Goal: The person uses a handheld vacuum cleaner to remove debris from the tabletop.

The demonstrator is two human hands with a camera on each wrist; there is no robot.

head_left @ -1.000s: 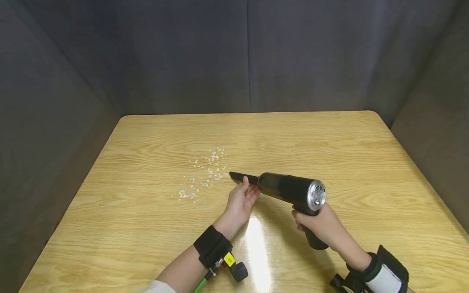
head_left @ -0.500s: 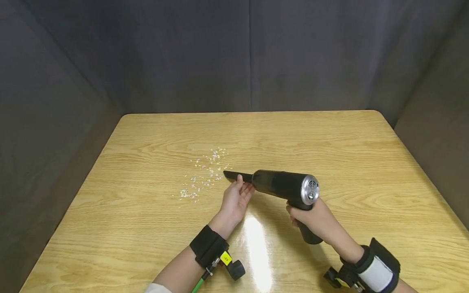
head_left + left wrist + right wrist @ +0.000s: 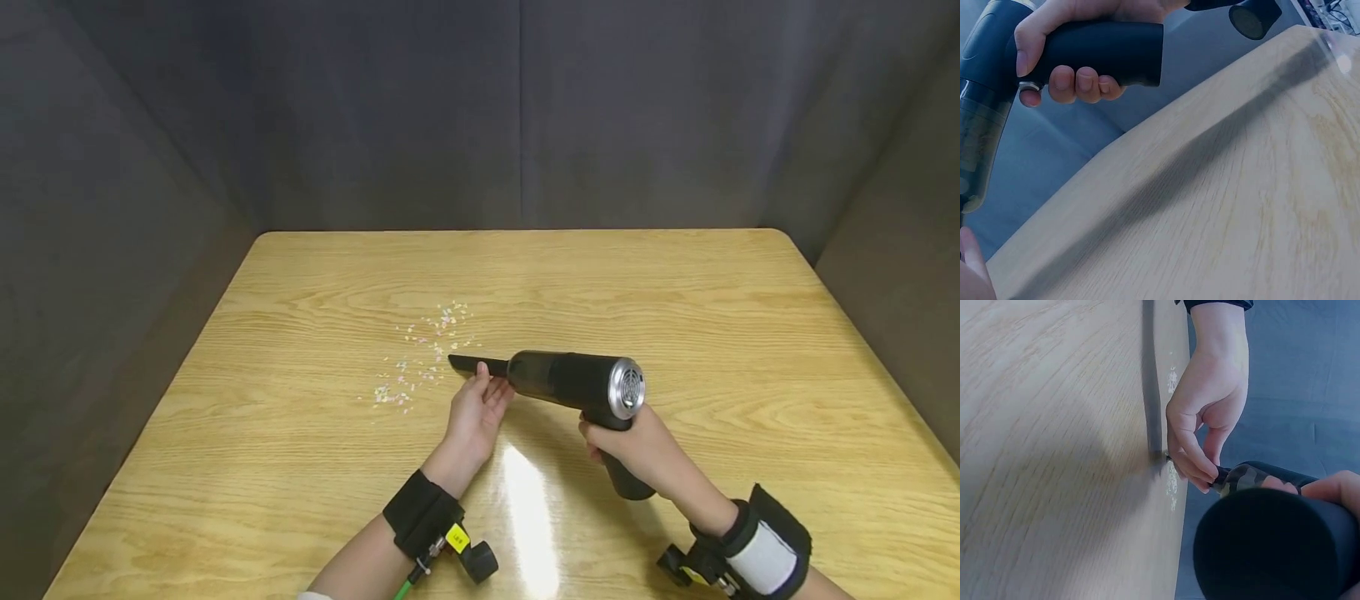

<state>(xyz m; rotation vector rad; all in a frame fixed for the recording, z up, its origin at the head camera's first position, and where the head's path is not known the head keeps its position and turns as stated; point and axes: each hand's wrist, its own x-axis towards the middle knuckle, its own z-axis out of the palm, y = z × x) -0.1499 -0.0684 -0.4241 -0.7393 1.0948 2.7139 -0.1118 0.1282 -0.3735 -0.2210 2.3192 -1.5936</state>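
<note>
My right hand [image 3: 626, 446] grips the handle of a black handheld vacuum cleaner [image 3: 570, 377], its fingers wrapped round the grip. In the left wrist view that hand's index finger lies at a silver button [image 3: 1030, 85] on the handle. With thumb and fingers my left hand [image 3: 477, 412] pinches the narrow black nozzle [image 3: 491, 367] near where it meets the body. The nozzle's tip points left at the right edge of a scatter of small pastel paper bits [image 3: 390, 394]. Whether the tip touches the tabletop, I cannot tell.
The wood-grain table [image 3: 712, 308] reaches out on all sides of the hands. Dark grey curtain walls [image 3: 375, 117] stand behind it and at both sides. Black straps with small cameras [image 3: 423, 512] sit on both wrists, and a green cable runs from the left one.
Both hands have carried the vacuum cleaner a little to the left, so its nozzle tip now reaches the edge of the paper bits. The hold of each hand is the same.
</note>
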